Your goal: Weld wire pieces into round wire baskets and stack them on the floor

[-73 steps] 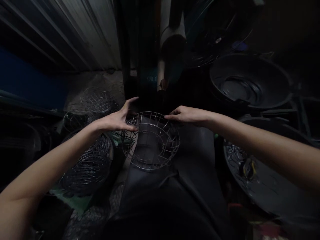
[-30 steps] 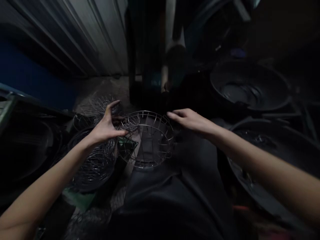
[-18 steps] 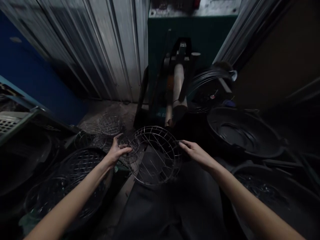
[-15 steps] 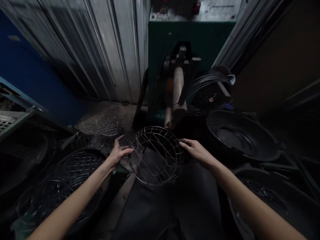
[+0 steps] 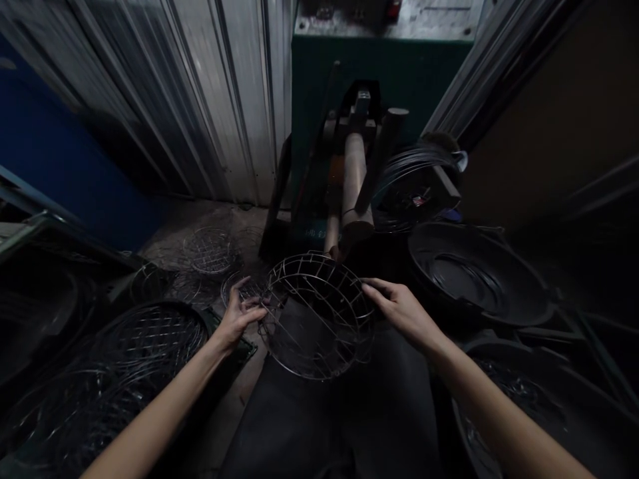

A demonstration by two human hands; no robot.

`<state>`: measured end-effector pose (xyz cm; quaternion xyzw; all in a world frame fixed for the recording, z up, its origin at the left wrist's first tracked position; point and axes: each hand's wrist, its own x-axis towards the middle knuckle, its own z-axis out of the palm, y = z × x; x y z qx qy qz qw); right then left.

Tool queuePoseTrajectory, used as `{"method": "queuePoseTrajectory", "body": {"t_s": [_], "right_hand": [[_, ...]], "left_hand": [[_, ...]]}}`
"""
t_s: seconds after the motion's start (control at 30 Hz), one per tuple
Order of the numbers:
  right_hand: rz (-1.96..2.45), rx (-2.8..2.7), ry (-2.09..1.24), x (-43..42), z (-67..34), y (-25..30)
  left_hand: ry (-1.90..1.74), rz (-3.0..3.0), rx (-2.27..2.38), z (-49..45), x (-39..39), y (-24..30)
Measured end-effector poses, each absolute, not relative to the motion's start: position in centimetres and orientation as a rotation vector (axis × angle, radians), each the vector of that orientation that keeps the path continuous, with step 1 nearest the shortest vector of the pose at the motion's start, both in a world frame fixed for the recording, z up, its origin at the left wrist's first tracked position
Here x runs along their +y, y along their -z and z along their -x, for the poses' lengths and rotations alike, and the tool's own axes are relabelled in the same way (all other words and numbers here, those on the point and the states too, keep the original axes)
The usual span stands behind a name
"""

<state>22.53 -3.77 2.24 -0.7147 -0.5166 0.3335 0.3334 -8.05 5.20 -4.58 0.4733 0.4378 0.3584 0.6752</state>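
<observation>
A round wire basket (image 5: 319, 319) of thin metal rods hangs tilted between my hands, above my dark-clad lap. My left hand (image 5: 242, 313) pinches its left rim with the thumb and some fingers, while the index finger sticks out. On the right side, my right hand (image 5: 392, 301) grips the rim between thumb and fingers. Just beyond the basket are the thick metal cylinder (image 5: 355, 173) and the thinner lower bar of a green machine (image 5: 319, 73).
Several wire baskets (image 5: 210, 251) lie on the floor at left. A dark tub (image 5: 207, 319) holds wire grids. To the right stand black basins (image 5: 519, 279) with wire rings inside. A wire coil (image 5: 419, 159) hangs near the machine. Corrugated metal (image 5: 214, 100) walls the back.
The basket has turned a little and tilted, so more of its side wall shows. Both hands stay on its rim. The view has shifted slightly.
</observation>
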Motion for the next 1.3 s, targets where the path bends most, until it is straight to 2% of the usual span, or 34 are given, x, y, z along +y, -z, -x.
{"method": "queuePoseTrajectory", "body": {"t_s": [0.23,0.57,0.87,1.3], "right_hand": [[1.863,-1.230,-0.948,-5.3,-23.2,0.2],[1.736,-0.966,-1.074,-5.3,-22.4,0.1],[1.676,-0.840,-1.112,-3.5,-23.5,1.6],[1.690,-0.882,-1.108,-2.8,-23.5,1.7]], "left_hand": [[-0.751,-1.167,1.004,7.9,7.0,4.7],[-0.383,-1.263,1.128,7.2,9.9,-0.3],[-0.313,-1.250,1.174,5.5,11.3,-2.6],[-0.374,-1.257,1.114,5.6,12.4,-0.6]]}}
